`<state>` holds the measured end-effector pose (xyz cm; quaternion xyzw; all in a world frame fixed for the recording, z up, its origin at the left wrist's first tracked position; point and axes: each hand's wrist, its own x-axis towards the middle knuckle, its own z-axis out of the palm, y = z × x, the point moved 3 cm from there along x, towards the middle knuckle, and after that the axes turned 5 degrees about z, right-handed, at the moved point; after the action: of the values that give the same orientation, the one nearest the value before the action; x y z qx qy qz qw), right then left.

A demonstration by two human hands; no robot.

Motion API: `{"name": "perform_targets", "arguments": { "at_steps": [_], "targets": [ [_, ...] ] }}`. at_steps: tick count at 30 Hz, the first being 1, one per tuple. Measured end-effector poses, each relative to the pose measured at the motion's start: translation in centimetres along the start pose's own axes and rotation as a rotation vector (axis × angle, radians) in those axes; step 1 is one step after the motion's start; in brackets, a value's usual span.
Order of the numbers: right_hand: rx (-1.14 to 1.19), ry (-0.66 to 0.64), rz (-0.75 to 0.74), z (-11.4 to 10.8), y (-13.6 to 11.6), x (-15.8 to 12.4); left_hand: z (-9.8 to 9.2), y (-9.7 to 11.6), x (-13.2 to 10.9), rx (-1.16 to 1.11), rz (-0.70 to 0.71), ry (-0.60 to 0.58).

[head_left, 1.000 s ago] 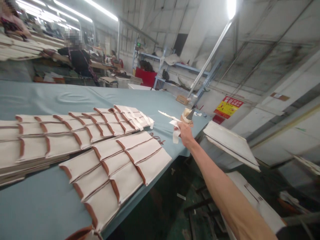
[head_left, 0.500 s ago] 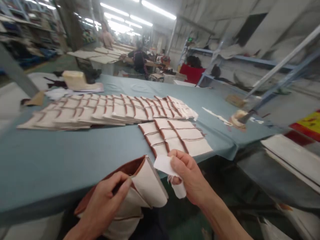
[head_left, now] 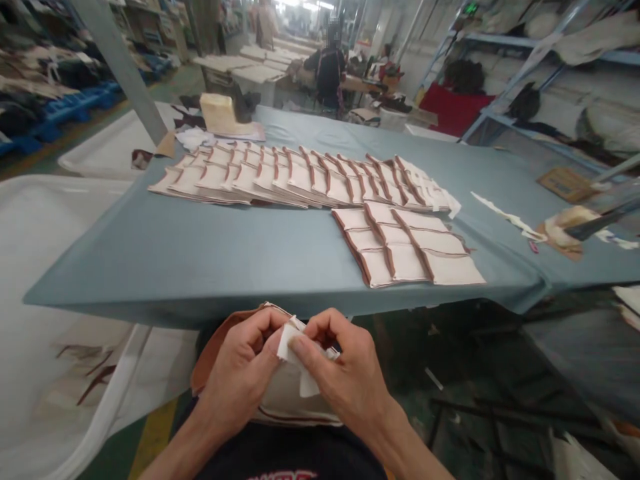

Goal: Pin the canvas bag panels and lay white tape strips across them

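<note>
A cream fabric piece with brown trim (head_left: 283, 397) is held up over my lap, just off the table's front edge. My left hand (head_left: 243, 367) pinches its upper edge between thumb and fingers. Close against it, my right hand (head_left: 350, 367) is closed on a small white cloth strip (head_left: 285, 341), thumb pressed on top. The strip touches the piece's edge near my left fingertips, and one end of it hangs below the right hand. My fingers hide much of the upper edge.
On the blue-covered table (head_left: 225, 253) lies a long overlapping row of cream pieces with brown strips (head_left: 300, 177). One more stack (head_left: 410, 243) sits nearer me. A white plastic tub (head_left: 115, 407) stands at left. A co-worker (head_left: 330, 73) is farther back.
My right hand has moved left with the white strip and now meets my left hand at the fabric piece's edge. The view has swung left and downward.
</note>
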<state>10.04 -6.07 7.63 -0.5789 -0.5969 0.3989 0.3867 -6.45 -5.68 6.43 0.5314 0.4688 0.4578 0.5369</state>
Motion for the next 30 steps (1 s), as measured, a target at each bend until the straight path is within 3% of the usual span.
{"name": "perform_targets", "arguments": {
  "at_steps": [3, 6, 9, 12, 16, 18, 22, 30],
  "targets": [
    [-0.129, 0.058, -0.265, -0.4, -1.0, -0.4, 0.0, -0.4, -0.7, -0.123, -0.076, -0.050],
    [-0.197, -0.021, -0.500, -0.7, -1.9, -0.6, 0.1, -0.8, -1.2, -0.246, -0.172, -0.099],
    [-0.131, -0.110, -0.536, -0.7, -2.2, -0.4, 0.2, -1.3, -1.5, -0.337, -0.251, -0.128],
    [0.003, -0.123, -0.464, -0.4, -2.2, -0.4, 0.5, -1.1, -1.4, -0.365, -0.273, -0.156],
    [0.147, -0.081, -0.318, -1.1, -2.3, -0.9, 0.1, -0.6, -1.3, -0.234, -0.216, -0.155],
    [0.229, -0.046, -0.168, -1.9, -2.1, -1.3, -0.4, -0.7, -1.2, -0.171, -0.212, -0.138],
    [0.328, -0.143, 0.136, -2.3, -1.2, -2.0, -1.2, -0.6, -0.8, -0.090, -0.211, -0.166],
    [0.261, -0.161, 0.215, -1.2, -0.4, -1.9, -0.8, 1.4, -0.3, 0.131, -0.059, -0.242]
  ]
}}
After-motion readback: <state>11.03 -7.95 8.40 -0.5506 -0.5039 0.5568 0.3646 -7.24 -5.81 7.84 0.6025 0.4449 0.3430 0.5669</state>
